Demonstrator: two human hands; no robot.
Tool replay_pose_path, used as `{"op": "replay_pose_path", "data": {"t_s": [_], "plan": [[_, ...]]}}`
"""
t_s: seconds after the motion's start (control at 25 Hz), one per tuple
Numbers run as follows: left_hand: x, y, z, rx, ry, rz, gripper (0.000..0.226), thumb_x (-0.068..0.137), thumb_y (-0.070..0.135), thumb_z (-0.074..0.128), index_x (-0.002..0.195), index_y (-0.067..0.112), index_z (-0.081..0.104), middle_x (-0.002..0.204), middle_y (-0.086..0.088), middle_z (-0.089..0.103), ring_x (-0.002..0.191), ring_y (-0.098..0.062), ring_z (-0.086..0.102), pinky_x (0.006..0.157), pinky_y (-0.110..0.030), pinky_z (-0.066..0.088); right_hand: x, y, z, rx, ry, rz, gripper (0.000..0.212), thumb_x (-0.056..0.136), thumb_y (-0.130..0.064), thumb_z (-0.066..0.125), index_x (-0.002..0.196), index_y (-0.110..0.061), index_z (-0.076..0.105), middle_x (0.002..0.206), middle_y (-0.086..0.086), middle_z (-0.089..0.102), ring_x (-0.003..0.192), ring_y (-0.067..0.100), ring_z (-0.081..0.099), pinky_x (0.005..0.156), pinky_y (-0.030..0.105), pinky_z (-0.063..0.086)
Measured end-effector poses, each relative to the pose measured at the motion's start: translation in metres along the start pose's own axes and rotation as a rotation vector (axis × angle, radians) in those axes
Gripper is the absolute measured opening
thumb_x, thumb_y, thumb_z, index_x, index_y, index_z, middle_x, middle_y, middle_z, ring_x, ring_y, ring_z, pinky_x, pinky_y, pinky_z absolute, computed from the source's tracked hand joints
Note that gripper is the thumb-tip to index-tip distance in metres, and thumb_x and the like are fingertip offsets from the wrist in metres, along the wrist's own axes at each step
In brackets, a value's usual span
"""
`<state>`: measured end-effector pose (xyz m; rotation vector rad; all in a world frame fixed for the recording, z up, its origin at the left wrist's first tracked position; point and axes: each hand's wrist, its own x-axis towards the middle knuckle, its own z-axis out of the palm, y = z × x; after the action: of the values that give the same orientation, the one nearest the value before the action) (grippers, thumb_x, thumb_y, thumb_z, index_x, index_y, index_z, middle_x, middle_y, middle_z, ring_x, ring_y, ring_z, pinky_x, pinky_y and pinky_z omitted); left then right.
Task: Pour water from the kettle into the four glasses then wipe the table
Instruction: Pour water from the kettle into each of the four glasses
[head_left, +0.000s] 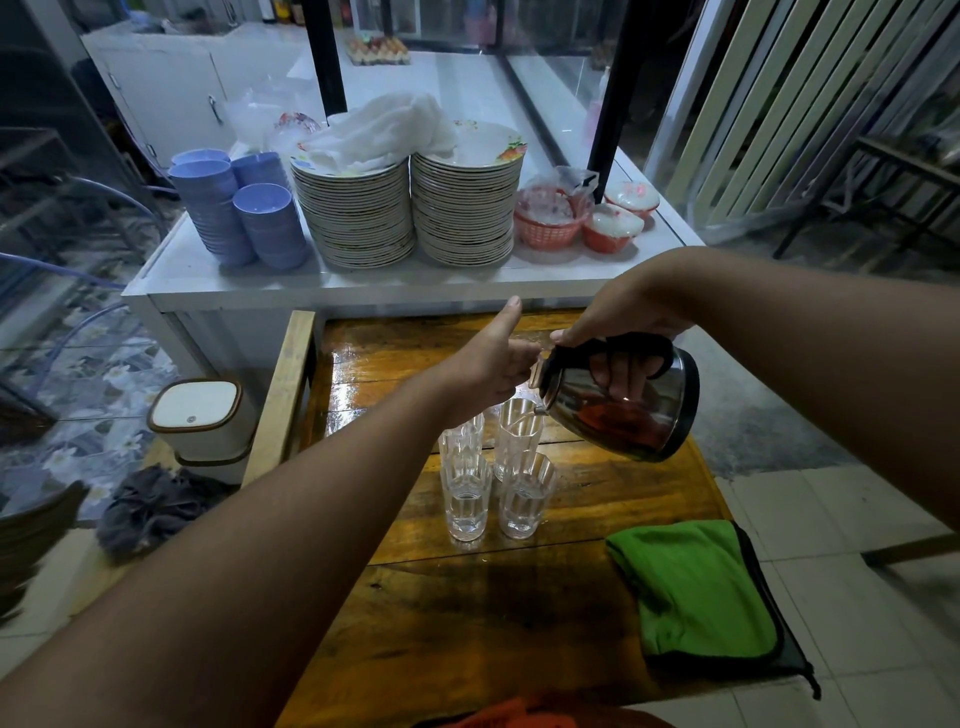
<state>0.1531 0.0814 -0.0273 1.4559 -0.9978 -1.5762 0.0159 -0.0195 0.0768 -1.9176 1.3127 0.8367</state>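
A steel kettle (623, 402) with a black handle is tilted spout-down over the far right glass (519, 434), and a thin stream of water runs into it. My right hand (623, 332) grips the handle from above. My left hand (493, 358) reaches across with its thumb up and its fingers pressed against the kettle's lid. The four clear glasses stand in a tight square on the wooden table (467, 613): far left glass (462, 436), near left glass (466, 501) and near right glass (524, 496). Both near glasses hold water. A folded green cloth (691, 587) lies at the table's right edge.
The table's far end shines wet. Behind it a white counter (218, 283) carries two tall plate stacks (410, 208), purple bowls (244, 213) and red baskets (550, 218). On the floor to the left stand a white bin (200, 421) and a grey rag (150, 509).
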Motion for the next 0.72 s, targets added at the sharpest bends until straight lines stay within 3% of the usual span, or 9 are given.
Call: {"op": "replay_pose_path", "data": {"t_s": [0.32,0.72], "plan": [[-0.002,0.004,0.003,-0.02,0.034,-0.017,0.098,0.089,0.077,0.01,0.152,0.005,0.031,0.161,-0.015,0.028,0.15,-0.024,0.024,0.121,-0.041,0.016,-0.002,-0.002,-0.003,-0.004,-0.016,0.009,0.063,0.099,-0.061,0.039,0.085,-0.005,0.067,0.068,0.009,0.074,0.058,0.019,0.072,0.051,0.022,0.048],[-0.009,0.012,0.004,-0.029,0.02,0.004,0.094,0.091,0.075,0.009,0.152,0.007,0.032,0.161,-0.014,0.028,0.149,-0.025,0.025,0.121,-0.041,0.016,-0.005,-0.003,-0.007,-0.052,0.032,-0.007,0.065,0.099,-0.061,0.037,0.087,-0.005,0.067,0.069,0.01,0.076,0.059,0.02,0.074,0.058,0.027,0.049]]}}
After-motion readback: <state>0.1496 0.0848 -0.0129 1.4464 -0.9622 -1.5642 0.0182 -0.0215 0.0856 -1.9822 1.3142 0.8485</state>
